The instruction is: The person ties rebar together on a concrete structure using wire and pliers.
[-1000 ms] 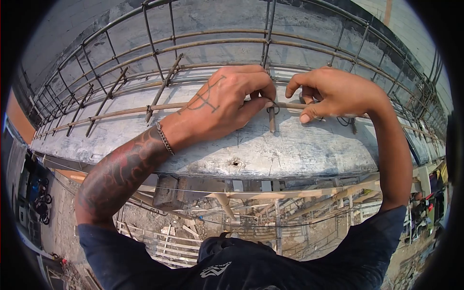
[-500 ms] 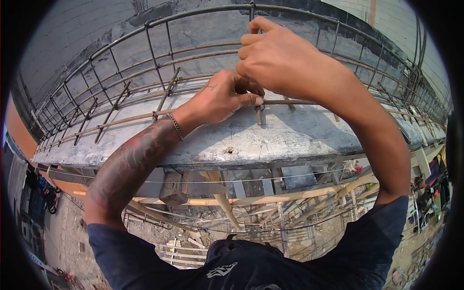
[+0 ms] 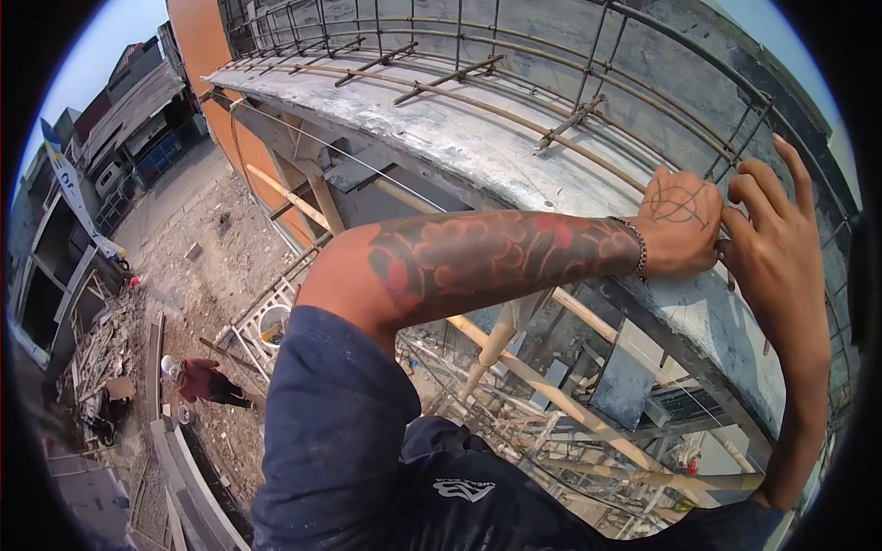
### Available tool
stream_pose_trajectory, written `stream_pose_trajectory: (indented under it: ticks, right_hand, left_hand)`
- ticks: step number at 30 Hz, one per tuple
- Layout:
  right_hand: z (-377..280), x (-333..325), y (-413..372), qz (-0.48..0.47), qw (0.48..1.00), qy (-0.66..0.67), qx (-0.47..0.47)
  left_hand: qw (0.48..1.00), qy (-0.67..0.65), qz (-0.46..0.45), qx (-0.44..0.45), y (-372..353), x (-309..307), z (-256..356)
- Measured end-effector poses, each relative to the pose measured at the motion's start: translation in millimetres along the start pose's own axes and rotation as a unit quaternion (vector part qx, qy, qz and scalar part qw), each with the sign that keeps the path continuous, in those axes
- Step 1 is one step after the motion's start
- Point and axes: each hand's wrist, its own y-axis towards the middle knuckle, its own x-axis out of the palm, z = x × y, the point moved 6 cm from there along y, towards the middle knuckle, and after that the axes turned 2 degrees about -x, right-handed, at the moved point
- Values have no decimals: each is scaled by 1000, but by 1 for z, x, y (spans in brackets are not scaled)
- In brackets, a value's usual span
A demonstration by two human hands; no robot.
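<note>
My left hand (image 3: 682, 225) is closed at the near edge of a steel rebar cage (image 3: 459, 41), beside the end of a long rebar rod (image 3: 579, 151). What its fingers grip is hidden behind the back of the hand. Right against it is my right hand (image 3: 781, 220), its fingers apart and partly bent, its thumb side touching or nearly touching the left hand. No object shows between the right fingers. Under the rods lies a grey formwork board (image 3: 441, 138) with a worn, whitish surface.
Below the board stands scaffolding of bamboo poles (image 3: 496, 349). A taut string (image 3: 340, 156) runs along the board's outer side. Far below, a person in a red top (image 3: 207, 381) is on rubble ground near a white bucket (image 3: 274, 323). An orange wall (image 3: 207, 64) rises at left.
The view has swung left, showing more of the ground below, and both hands now appear farther right. The right hand's fingers have spread; they were curled near an upright bar before.
</note>
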Motion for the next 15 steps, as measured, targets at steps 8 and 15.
stream_pose_trajectory:
  ticks: [8, 15]
  right_hand:
    - [16, -74, -116, 46, 991, 86, 94]
    - [107, -100, -243, 127, 935, 57, 325]
  left_hand:
    - [995, 97, -29, -19, 3, -6, 18]
    - [977, 211, -21, -33, 1, 1, 45]
